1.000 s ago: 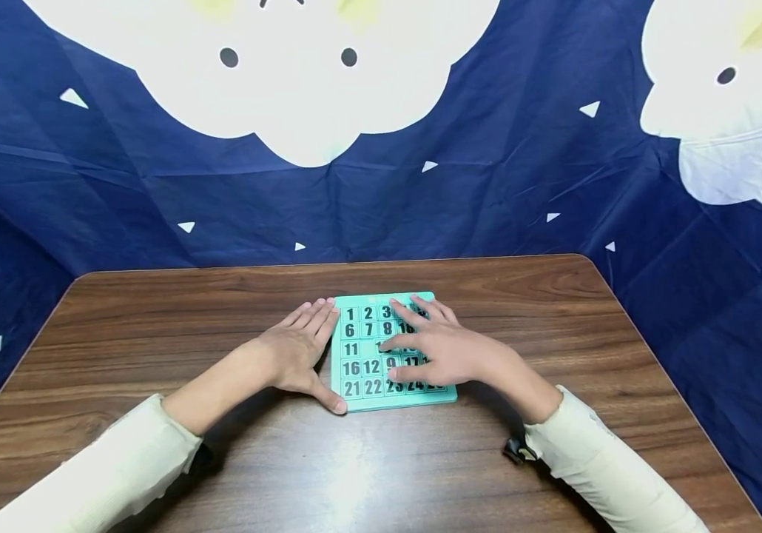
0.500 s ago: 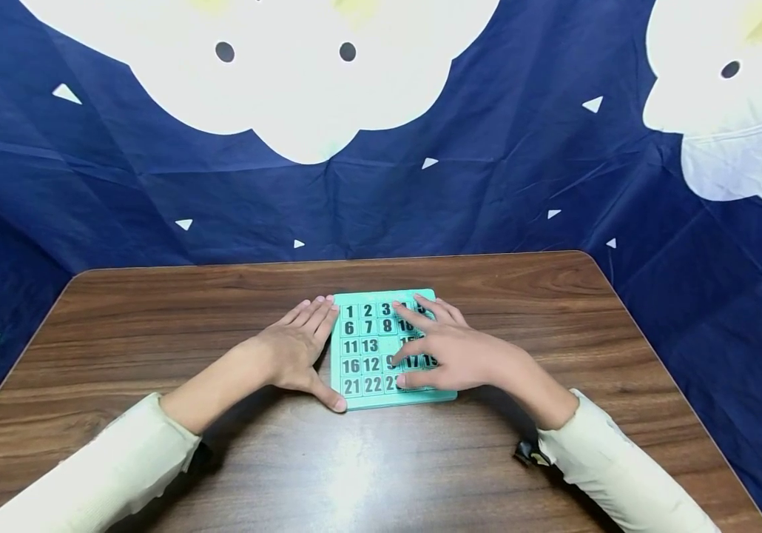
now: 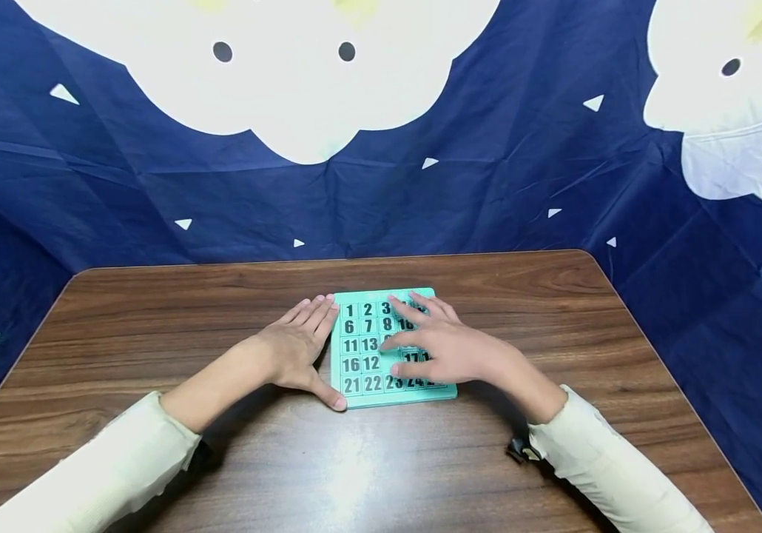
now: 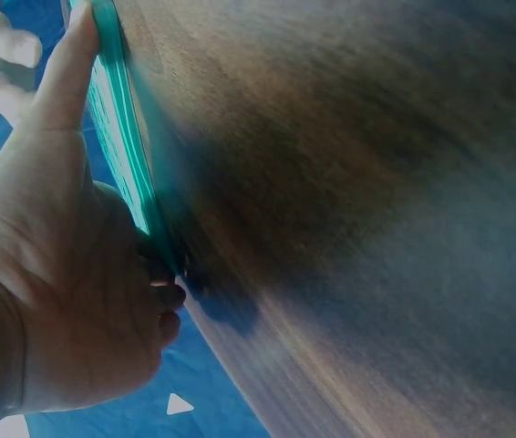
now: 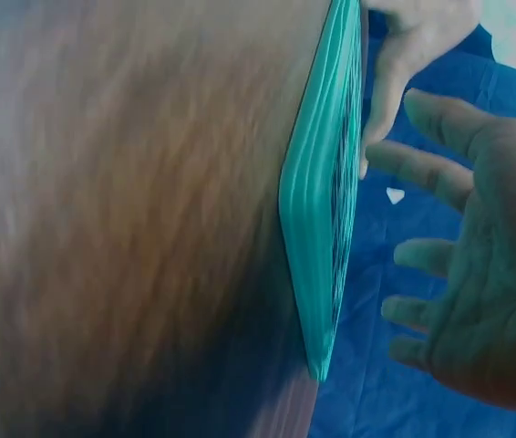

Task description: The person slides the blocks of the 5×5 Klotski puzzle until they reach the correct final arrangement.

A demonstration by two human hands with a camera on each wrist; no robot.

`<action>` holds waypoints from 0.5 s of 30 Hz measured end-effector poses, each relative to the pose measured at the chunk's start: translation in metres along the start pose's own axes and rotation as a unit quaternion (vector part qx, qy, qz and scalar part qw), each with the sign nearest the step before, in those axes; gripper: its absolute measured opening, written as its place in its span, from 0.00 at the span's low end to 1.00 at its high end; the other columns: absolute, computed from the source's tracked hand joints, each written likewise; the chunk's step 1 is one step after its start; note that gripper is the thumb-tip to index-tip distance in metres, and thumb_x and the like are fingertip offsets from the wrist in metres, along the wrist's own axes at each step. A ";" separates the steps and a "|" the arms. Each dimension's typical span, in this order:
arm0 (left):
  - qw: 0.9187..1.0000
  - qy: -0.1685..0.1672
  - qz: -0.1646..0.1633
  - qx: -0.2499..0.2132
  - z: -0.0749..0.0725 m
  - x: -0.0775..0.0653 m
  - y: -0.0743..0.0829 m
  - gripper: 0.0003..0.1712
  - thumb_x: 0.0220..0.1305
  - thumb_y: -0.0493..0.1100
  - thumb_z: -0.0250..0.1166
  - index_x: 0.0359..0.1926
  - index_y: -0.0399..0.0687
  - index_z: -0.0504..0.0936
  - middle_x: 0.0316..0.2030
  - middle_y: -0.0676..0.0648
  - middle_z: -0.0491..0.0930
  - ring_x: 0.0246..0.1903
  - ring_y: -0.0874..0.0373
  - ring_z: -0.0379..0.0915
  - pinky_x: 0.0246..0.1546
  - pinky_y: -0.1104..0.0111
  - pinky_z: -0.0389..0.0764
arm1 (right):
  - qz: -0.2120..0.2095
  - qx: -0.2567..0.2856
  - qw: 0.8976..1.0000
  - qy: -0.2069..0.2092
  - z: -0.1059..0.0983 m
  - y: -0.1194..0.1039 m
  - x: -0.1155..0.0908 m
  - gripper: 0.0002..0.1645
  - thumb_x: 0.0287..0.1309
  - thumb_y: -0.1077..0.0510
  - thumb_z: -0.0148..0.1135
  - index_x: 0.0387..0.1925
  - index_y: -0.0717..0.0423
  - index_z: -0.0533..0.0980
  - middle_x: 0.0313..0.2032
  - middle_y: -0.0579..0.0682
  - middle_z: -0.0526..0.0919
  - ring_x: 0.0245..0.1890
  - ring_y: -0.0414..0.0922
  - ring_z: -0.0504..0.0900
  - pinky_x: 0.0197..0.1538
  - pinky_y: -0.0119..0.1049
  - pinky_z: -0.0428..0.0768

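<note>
A turquoise number slide puzzle [image 3: 354, 403] lies flat on the wooden table, its black-numbered tiles in rows. My left hand [image 3: 291, 355] rests along its left edge, fingers straight at the upper left and thumb at the lower left corner. In the left wrist view the thumb [image 4: 67, 68] presses the puzzle's side [image 4: 126, 119]. Over the right half spreads my right hand [image 3: 450, 352], its index fingertip at the 9 tile [image 3: 387, 340], thumb near the gap below. Several right-hand tiles are hidden under it. The right wrist view shows loosely spread fingers [image 5: 422, 169] beside the puzzle's face [image 5: 317, 192].
The brown table [image 3: 154, 318] extends around the puzzle on all sides. Behind it hangs a dark blue cloth [image 3: 254, 200] with white cloud shapes and small triangles. A small black object [image 3: 521, 450] sits under the right sleeve's cuff.
The 13 tile has slid left beside 11, and the 9 tile has then slid up a row, leaving the gap below it. My right hand shifted right, then back left; my left stayed put.
</note>
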State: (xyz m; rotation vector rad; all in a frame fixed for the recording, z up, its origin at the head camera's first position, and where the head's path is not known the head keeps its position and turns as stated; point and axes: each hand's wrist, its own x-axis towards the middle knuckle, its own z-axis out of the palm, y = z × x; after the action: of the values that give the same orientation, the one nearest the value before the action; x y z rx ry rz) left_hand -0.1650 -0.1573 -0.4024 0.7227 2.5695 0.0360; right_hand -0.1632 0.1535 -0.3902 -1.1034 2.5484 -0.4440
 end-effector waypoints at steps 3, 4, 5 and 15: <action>1.000 -0.003 -0.002 0.001 -0.001 -0.001 0.000 0.98 0.46 0.95 0.70 0.91 0.33 0.35 0.92 0.31 0.29 0.93 0.35 0.28 0.95 0.44 0.35 | -0.017 0.003 1.000 -0.017 0.004 -0.008 0.000 0.29 0.81 0.31 0.61 0.75 0.29 0.82 0.93 0.54 0.45 0.93 0.68 0.39 0.90 0.79 0.41; 1.000 -0.004 -0.002 0.001 -0.001 -0.001 0.000 0.98 0.46 0.95 0.70 0.91 0.33 0.35 0.92 0.31 0.29 0.93 0.35 0.28 0.95 0.44 0.35 | -0.019 0.003 1.000 -0.022 0.005 -0.010 0.000 0.29 0.81 0.30 0.61 0.76 0.28 0.82 0.94 0.53 0.44 0.93 0.68 0.39 0.90 0.79 0.41; 1.000 -0.005 -0.002 0.001 -0.001 -0.001 0.000 0.98 0.46 0.95 0.70 0.91 0.33 0.35 0.92 0.31 0.29 0.93 0.35 0.28 0.95 0.44 0.35 | -0.019 0.001 0.999 -0.026 0.005 -0.011 0.000 0.29 0.81 0.30 0.60 0.76 0.27 0.81 0.94 0.52 0.44 0.93 0.67 0.38 0.90 0.78 0.41; 1.000 0.002 0.004 0.003 -0.001 0.000 0.000 0.98 0.46 0.95 0.70 0.91 0.32 0.37 0.92 0.30 0.31 0.93 0.35 0.28 0.95 0.45 0.36 | 0.002 -0.004 1.000 -0.012 -0.006 -0.005 -0.009 0.23 0.80 0.34 0.65 0.64 0.33 0.90 0.92 0.56 0.51 0.93 0.68 0.41 0.89 0.80 0.42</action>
State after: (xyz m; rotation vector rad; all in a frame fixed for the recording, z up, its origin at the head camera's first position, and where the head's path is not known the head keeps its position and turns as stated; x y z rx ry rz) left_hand -0.1653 -0.1570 -0.4009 0.7348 2.5724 0.0320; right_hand -0.1566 0.1577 -0.3811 -1.1005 2.5335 -0.4168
